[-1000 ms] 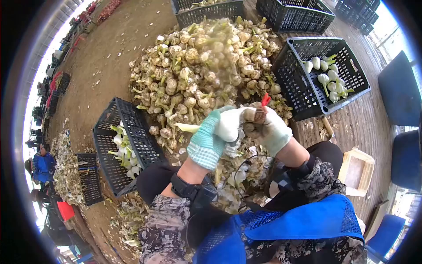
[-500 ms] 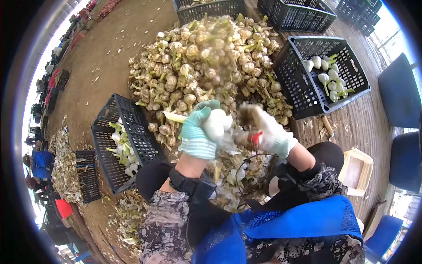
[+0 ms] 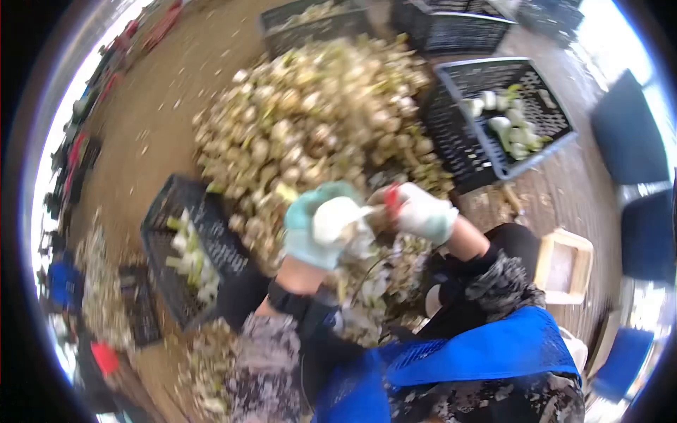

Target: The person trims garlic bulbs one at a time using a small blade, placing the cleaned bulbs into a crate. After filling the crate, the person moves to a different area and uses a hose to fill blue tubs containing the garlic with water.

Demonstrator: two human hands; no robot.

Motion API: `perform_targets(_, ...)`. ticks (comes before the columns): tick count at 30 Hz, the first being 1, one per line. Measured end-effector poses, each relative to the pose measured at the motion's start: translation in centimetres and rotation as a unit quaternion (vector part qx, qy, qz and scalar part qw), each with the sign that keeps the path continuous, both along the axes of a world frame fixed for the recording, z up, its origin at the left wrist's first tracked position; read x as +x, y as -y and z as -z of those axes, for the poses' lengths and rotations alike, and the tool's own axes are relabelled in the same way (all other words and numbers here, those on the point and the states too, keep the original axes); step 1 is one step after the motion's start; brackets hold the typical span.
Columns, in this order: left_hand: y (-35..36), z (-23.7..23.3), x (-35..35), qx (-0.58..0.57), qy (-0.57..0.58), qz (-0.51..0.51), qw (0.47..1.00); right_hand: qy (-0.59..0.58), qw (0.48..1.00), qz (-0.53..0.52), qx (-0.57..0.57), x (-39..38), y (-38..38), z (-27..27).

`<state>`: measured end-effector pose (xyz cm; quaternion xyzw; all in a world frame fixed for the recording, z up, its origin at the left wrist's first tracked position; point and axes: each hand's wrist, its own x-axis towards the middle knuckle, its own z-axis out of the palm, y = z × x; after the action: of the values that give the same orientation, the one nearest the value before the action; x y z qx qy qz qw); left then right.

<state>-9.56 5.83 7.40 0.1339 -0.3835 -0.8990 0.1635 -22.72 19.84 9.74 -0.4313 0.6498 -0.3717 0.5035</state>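
Left hand [image 3: 315, 224] fingers grip white garlic bulb [image 3: 334, 218]; right hand [image 3: 422, 213] fingers closed on red-handled tool [image 3: 392, 198], garlic pile [image 3: 317, 120] behind.

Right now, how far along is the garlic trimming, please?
Done: a few clean white bulbs lie in the black plastic crate on the left and the black plastic crate on the right. In hand: the teal-gloved left hand grips a peeled white garlic bulb; the white-gloved right hand holds a red-handled tool beside it. Left: the heap of dirty unpeeled bulbs, so most remains.
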Motion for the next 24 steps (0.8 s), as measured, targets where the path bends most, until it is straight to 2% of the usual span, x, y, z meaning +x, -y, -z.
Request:
perform_targets(1, -0.5, -0.1, 0.3, 0.030, 0.090, -0.052, 0.994, -0.155, 0.988, -0.001, -0.016, -0.3, -0.2, 1.3)
perform_targets(2, -0.5, -0.3, 0.4, -0.005, 0.109, -0.043, 0.993, -0.200, 0.978, 0.040, -0.048, -0.1, -0.8, 1.6)
perform_targets(3, -0.5, -0.6, 0.3, -0.041, 0.127, -0.033, 0.990, -0.215, 0.960, 0.060, -0.168, -0.1, -1.2, 1.6)
perform_targets(4, -0.6, -0.9, 0.2, -0.077, 0.145, -0.024, 0.986, -0.240, 0.952, 0.106, -0.158, 0.4, -1.2, 1.0)
perform_targets(5, 0.1, -0.4, 0.1, -0.072, 0.157, -0.015, 0.985, -0.215, 0.951, 0.101, -0.195, 0.5, -1.6, -0.2)
perform_targets(6, 0.4, 0.3, -0.1, -0.025, 0.166, -0.009, 0.986, -0.165, 0.945, 0.092, -0.269, 1.1, -1.5, -0.6)
perform_targets(7, 0.4, 1.4, -0.7, 0.032, 0.180, -0.009, 0.983, -0.151, 0.943, 0.058, -0.291, 1.7, -1.6, 0.1)
perform_targets(8, 0.3, 2.2, -0.9, 0.076, 0.196, -0.019, 0.978, -0.221, 0.947, 0.056, -0.227, 2.6, -1.8, -1.3)
perform_targets(9, -0.5, 2.3, -1.9, 0.134, 0.211, -0.055, 0.967, -0.235, 0.941, 0.100, -0.222, 2.9, -1.4, 0.0)
perform_targets(11, 1.6, 5.1, -2.0, 0.050, 0.212, -0.036, 0.975, -0.261, 0.944, 0.137, -0.150, 3.3, -1.8, 0.2)
perform_targets(12, 3.2, 7.2, -1.9, 0.068, 0.204, -0.012, 0.976, -0.294, 0.927, 0.149, -0.178, 3.3, -1.6, 1.2)
perform_targets(14, 2.5, 6.9, -2.7, 0.047, 0.220, -0.004, 0.974, -0.352, 0.899, 0.152, -0.210, 2.9, -2.0, 1.7)
perform_targets(15, 1.7, 6.6, -3.5, 0.037, 0.228, -0.001, 0.973, -0.367, 0.911, 0.119, -0.145, 2.8, -2.3, 0.5)
perform_targets(17, 0.1, 6.0, -5.1, 0.026, 0.238, 0.011, 0.971, -0.391, 0.897, 0.157, -0.133, 3.0, -3.1, -0.5)
perform_targets(18, -0.7, 5.8, -5.9, 0.019, 0.240, 0.019, 0.970, -0.393, 0.908, 0.096, -0.104, 2.8, -4.1, -1.7)
perform_targets(21, -2.6, 5.3, -7.5, 0.011, 0.249, 0.037, 0.968, -0.470, 0.877, 0.071, -0.073, 2.3, -4.1, -1.7)
perform_targets(24, -4.4, 4.8, -8.8, 0.006, 0.250, 0.056, 0.967, -0.299, 0.939, 0.130, -0.114, 1.7, -4.0, 0.1)
